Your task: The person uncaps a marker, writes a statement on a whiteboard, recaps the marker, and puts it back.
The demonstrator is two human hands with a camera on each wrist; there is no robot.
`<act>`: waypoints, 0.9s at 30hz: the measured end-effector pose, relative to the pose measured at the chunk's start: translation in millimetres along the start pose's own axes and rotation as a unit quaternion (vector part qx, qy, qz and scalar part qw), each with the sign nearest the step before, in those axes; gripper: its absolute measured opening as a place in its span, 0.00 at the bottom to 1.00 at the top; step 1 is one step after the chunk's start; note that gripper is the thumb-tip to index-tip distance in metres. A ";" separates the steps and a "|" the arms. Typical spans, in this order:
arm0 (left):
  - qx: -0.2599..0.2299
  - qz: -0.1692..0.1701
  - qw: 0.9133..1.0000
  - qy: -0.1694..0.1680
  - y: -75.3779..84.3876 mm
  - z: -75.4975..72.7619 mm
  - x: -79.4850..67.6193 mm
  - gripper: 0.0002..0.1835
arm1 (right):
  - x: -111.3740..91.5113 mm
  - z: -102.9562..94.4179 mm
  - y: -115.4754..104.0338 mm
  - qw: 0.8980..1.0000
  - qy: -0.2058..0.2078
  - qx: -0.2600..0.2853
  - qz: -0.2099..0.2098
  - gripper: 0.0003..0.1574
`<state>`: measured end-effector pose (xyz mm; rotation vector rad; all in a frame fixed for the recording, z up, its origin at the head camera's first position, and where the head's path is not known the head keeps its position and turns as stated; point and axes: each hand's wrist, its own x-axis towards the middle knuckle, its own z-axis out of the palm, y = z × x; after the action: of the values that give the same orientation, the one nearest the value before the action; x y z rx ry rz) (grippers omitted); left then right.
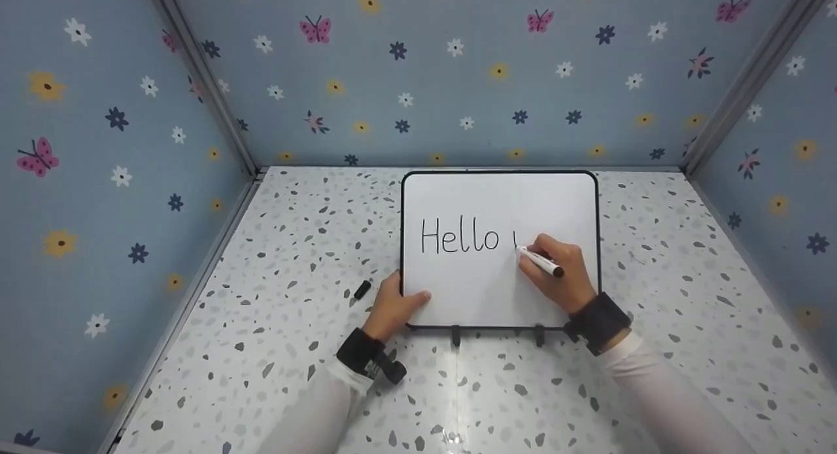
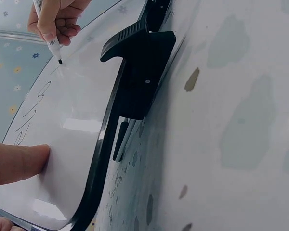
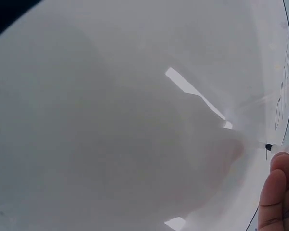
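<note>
A black-framed whiteboard (image 1: 484,297) bears the handwritten word "Hello" (image 1: 460,237) in black, with a short upright stroke to its right. My right hand (image 1: 561,271) pinches a white marker (image 1: 541,261) with a dark end. In the left wrist view, the marker's black tip (image 2: 60,61) meets the board surface at the end of the writing. My left hand (image 1: 393,305) grips the board's left edge near the lower corner, thumb (image 2: 21,161) flat on the white face and other fingers at the frame's outer side. A black marker cap (image 1: 362,290) lies left of that hand.
The speckled table (image 1: 294,244) carries the board. Two black clips (image 1: 456,336) jut from its lower edge. Flower-patterned blue panels (image 1: 458,81) stand at the back and both sides. Black straps with cameras (image 1: 598,320) sit on both wrists.
</note>
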<state>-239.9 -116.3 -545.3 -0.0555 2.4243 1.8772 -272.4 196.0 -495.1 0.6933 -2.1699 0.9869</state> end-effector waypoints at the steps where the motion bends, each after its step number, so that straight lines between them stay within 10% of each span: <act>1: 0.001 0.001 1.000 0.000 -0.5 -0.2 0.3 0.32 | 0.7 0.0 0.6 1.000 0.003 0.000 -0.002 0.11; 27: -0.001 0.013 1.000 0.001 -0.7 0.3 0.1 0.32 | 11.9 -2.7 7.6 1.000 0.017 -0.007 0.017 0.09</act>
<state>-239.9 -116.2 -546.0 -0.0269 2.4351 1.8922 -284.5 200.3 -488.4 0.6308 -2.1644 0.9930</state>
